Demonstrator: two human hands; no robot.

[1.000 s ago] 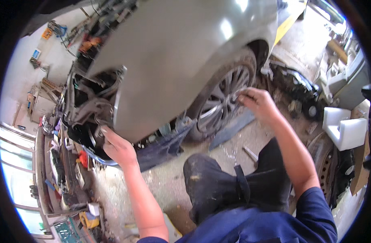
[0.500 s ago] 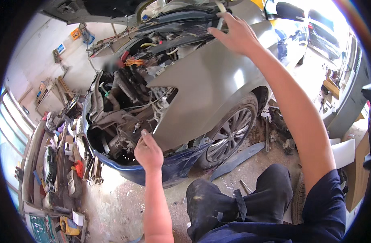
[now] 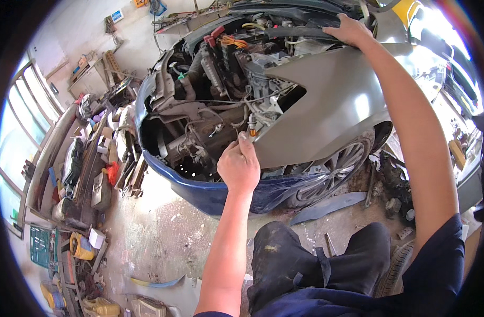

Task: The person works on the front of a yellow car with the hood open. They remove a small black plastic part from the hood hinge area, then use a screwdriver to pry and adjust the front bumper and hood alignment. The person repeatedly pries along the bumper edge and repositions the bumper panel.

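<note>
A bare grey fender [image 3: 326, 105] lies against the side of a car whose front end is stripped open. My left hand [image 3: 239, 164] is closed on the fender's pointed front lower corner, thumb on top. Just above that thumb hangs an amber bulb in its socket [image 3: 252, 128]. My right hand [image 3: 353, 33] reaches over the fender's upper rear edge beside the hood hinge, thumb and fingers apart; some fingertips are hidden. Below the fender are the blue bumper [image 3: 215, 194] and the front wheel [image 3: 347, 164], partly covered.
Wires and brackets fill the exposed engine bay [image 3: 226, 79]. A blue-grey curved trim piece [image 3: 329, 207] lies on the floor near my knees, with a tyre [image 3: 395, 272] at my right. Cluttered parts line the left wall, near a yellow jug [image 3: 81, 246].
My view has swung left, so the car sits farther right. My left hand stays at the fender's front corner. My right hand remains by the hinge, its fingers now lower over the edge.
</note>
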